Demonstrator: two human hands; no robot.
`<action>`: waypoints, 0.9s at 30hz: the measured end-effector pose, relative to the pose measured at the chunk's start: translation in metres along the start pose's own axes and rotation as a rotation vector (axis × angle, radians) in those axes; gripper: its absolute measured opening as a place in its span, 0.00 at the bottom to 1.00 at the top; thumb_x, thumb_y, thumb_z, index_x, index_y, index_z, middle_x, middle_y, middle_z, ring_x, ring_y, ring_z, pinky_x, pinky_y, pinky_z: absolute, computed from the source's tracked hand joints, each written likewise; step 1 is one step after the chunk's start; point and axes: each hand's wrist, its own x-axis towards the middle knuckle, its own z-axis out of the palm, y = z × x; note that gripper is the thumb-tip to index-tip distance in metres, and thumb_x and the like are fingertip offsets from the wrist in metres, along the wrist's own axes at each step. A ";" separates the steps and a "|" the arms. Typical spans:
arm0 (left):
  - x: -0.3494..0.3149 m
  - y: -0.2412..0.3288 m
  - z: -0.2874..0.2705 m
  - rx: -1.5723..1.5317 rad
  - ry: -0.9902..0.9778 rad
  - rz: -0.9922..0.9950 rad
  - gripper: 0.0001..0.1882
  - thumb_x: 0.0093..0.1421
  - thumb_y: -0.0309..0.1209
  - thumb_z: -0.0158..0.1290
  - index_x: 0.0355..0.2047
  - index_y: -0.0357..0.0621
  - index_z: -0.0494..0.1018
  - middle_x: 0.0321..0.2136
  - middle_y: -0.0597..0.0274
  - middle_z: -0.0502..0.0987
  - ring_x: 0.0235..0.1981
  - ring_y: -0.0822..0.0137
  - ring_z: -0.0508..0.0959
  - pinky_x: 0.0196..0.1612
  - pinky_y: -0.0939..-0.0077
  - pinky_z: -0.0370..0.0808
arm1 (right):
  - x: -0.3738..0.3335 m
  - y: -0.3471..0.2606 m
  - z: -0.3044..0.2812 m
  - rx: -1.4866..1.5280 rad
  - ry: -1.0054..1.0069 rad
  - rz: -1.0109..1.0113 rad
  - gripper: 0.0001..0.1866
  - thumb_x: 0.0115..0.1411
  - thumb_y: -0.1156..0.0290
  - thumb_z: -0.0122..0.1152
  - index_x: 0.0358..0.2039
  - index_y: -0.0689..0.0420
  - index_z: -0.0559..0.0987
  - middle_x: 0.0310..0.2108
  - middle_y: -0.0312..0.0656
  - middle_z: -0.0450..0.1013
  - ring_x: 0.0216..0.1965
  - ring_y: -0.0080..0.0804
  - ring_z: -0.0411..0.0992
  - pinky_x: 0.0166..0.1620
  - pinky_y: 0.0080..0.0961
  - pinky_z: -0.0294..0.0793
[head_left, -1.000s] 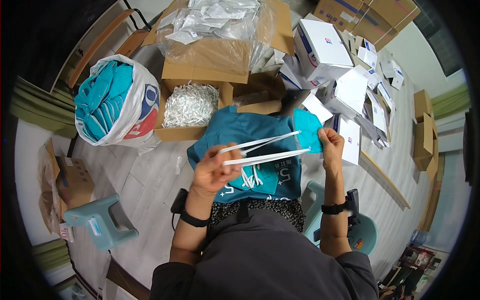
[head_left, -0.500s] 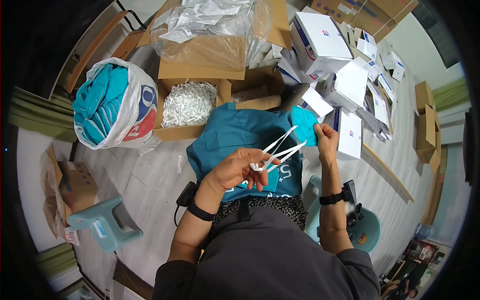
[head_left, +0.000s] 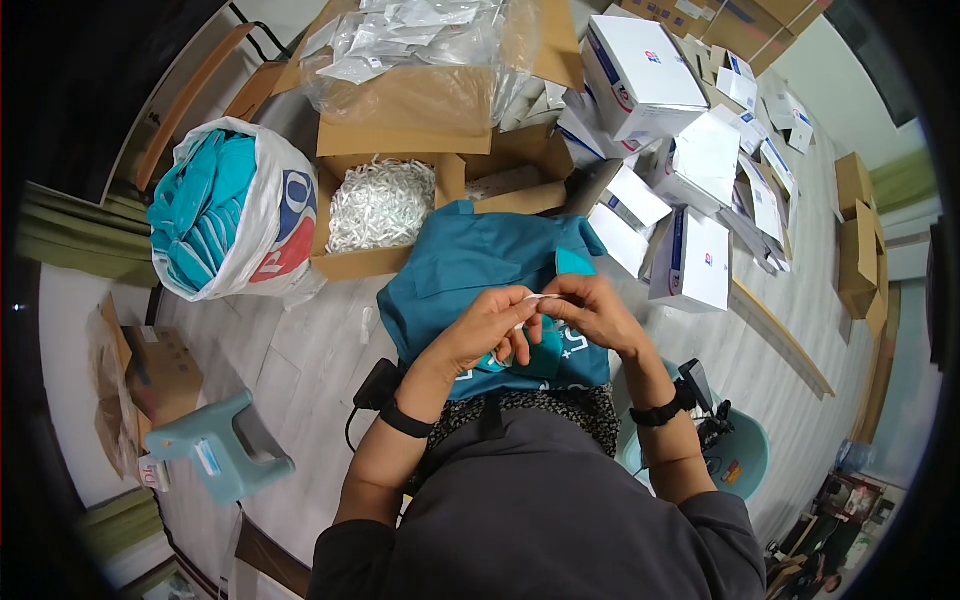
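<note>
Over my lap my left hand and my right hand meet, fingertips pinched together on a white elastic strap. Just beyond my right hand shows a teal face mask, partly hidden by that hand. Beneath my hands, more teal mask pieces rest on a dark teal cloth with white print, which covers my knees. Most of the strap is hidden by my fingers.
Ahead, a carton of white elastic loops stands beside a white sack of teal masks. Behind is a box of clear packets. White boxes pile up at right. A blue-green stool stands left, a bin right.
My right hand has moved left and nearer, from the mask's edge to the strap at my left hand. The mask has shifted left, and the stretched loops are now gathered between my fingers.
</note>
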 end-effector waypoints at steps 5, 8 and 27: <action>0.003 0.000 0.011 -0.011 0.096 0.004 0.15 0.68 0.41 0.43 0.30 0.43 0.67 0.22 0.64 0.72 0.17 0.73 0.76 0.14 0.89 0.64 | 0.005 0.013 0.002 0.081 0.320 -0.113 0.10 0.56 0.70 0.65 0.23 0.62 0.77 0.15 0.26 0.62 0.21 0.11 0.57 0.22 0.14 0.55; 0.003 -0.012 0.019 -0.141 0.097 0.039 0.17 0.68 0.42 0.41 0.28 0.44 0.67 0.21 0.65 0.71 0.16 0.73 0.74 0.15 0.87 0.63 | 0.016 0.027 -0.019 -0.003 0.656 -0.190 0.09 0.54 0.73 0.66 0.21 0.61 0.76 0.16 0.26 0.64 0.21 0.12 0.58 0.23 0.15 0.56; -0.015 -0.043 -0.003 -0.615 0.007 -0.005 0.19 0.62 0.39 0.41 0.34 0.34 0.74 0.35 0.50 0.79 0.26 0.71 0.75 0.24 0.84 0.68 | -0.014 0.011 -0.013 0.285 0.347 -0.310 0.08 0.59 0.71 0.60 0.25 0.61 0.77 0.19 0.34 0.70 0.20 0.20 0.65 0.26 0.14 0.64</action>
